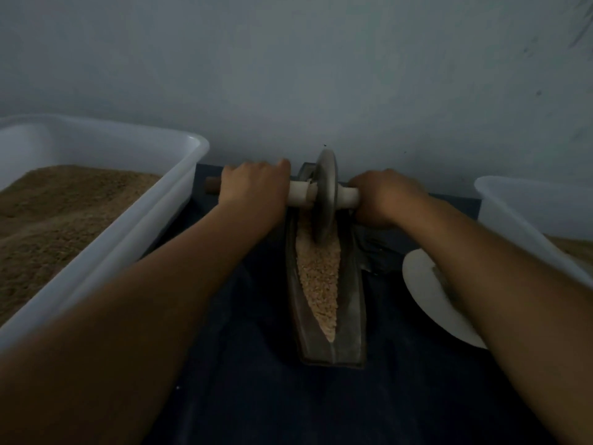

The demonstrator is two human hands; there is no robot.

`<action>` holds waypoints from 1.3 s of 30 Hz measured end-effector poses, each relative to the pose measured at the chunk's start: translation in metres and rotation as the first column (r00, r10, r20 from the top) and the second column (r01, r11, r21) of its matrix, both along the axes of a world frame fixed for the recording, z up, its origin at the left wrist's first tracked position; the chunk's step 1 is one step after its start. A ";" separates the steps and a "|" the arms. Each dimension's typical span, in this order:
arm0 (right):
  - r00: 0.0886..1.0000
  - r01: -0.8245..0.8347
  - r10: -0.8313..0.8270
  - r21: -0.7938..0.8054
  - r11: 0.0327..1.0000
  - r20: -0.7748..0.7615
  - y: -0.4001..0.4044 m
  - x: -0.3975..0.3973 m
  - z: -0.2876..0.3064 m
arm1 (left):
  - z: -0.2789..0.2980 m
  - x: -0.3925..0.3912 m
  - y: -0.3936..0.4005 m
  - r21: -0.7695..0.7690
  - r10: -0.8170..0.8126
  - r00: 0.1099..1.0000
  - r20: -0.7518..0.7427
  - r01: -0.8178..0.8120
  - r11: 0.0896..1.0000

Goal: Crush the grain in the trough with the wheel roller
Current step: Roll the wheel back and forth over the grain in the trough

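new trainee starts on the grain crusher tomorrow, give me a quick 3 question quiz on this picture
1. True or false: both hands grip the axle handle, one on each side of the wheel roller.
2. Where along the trough does the wheel stand? A) at the near tip B) at the far end, by the wall C) lifted out of the trough
3. Fill in: the large white tub on the left holds brown ____ material.

Key
1. True: the left hand and the right hand each curl round the handle.
2. B; the grain lies bare on the near side of the wheel.
3. Ground (fine, granular).
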State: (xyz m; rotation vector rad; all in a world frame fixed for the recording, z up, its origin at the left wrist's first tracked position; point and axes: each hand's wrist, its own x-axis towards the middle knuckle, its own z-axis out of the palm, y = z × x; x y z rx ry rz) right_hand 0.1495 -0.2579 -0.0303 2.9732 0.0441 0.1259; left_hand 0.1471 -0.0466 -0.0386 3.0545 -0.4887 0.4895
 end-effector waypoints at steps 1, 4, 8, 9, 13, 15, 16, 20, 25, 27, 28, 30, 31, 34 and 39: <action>1.000 -0.003 0.003 0.004 1.000 -0.016 0.000 0.003 0.003 | 0.000 0.003 -0.001 -0.009 0.008 1.000 -0.011 -0.008 1.000; 0.999 -0.022 0.023 -0.008 1.000 0.033 0.002 0.002 0.005 | -0.002 0.008 0.001 -0.032 0.020 0.999 -0.035 -0.021 0.999; 0.987 -0.028 0.031 -0.022 0.999 0.156 0.008 -0.016 0.000 | -0.011 -0.004 0.004 0.009 0.047 0.999 -0.015 -0.047 0.999; 0.985 -0.027 0.030 -0.022 0.999 0.171 0.009 -0.023 -0.001 | -0.012 -0.010 0.005 0.021 0.056 0.998 -0.009 -0.055 0.998; 0.967 -0.067 0.066 -0.007 0.998 0.246 0.010 -0.058 -0.012 | -0.013 -0.036 0.007 0.065 0.052 0.997 0.050 -0.055 0.996; 0.958 -0.077 0.068 0.021 0.997 0.278 0.012 -0.078 -0.015 | -0.012 -0.050 0.010 0.080 0.021 0.997 0.080 -0.027 0.996; 0.954 -0.085 0.072 0.032 0.996 0.293 0.013 -0.087 -0.016 | -0.012 -0.058 0.011 0.088 0.004 0.994 0.105 -0.013 0.996; 0.922 -0.142 0.119 0.035 0.989 0.368 0.015 -0.126 -0.022 | -0.011 -0.088 0.020 0.044 -0.070 0.982 0.177 0.063 0.997; 0.883 -0.201 0.135 0.101 0.974 0.450 0.017 -0.155 -0.019 | -0.004 -0.114 0.032 -0.008 -0.110 0.979 0.169 0.113 0.994; 0.892 -0.203 0.150 0.082 0.976 0.426 0.017 -0.158 -0.016 | -0.005 -0.118 0.032 0.017 -0.097 0.979 0.180 0.095 0.995; 0.899 -0.204 0.156 0.075 0.976 0.410 0.018 -0.156 -0.016 | -0.007 -0.118 0.031 0.033 -0.090 0.979 0.185 0.086 0.996; 0.904 -0.216 0.173 0.069 0.974 0.391 0.016 -0.151 -0.017 | -0.011 -0.114 0.030 0.053 -0.084 0.978 0.192 0.075 0.996; 0.901 -0.229 0.185 0.068 0.971 0.392 0.016 -0.146 -0.019 | -0.013 -0.110 0.030 0.054 -0.083 0.977 0.194 0.074 0.996; 0.889 -0.232 0.202 0.024 0.972 0.412 0.013 -0.126 -0.024 | -0.020 -0.091 0.026 0.034 -0.085 0.982 0.169 0.081 0.996; 0.920 -0.124 0.133 -0.049 0.991 0.370 0.009 -0.075 -0.023 | -0.017 -0.045 0.012 -0.008 -0.061 0.993 0.098 0.062 0.998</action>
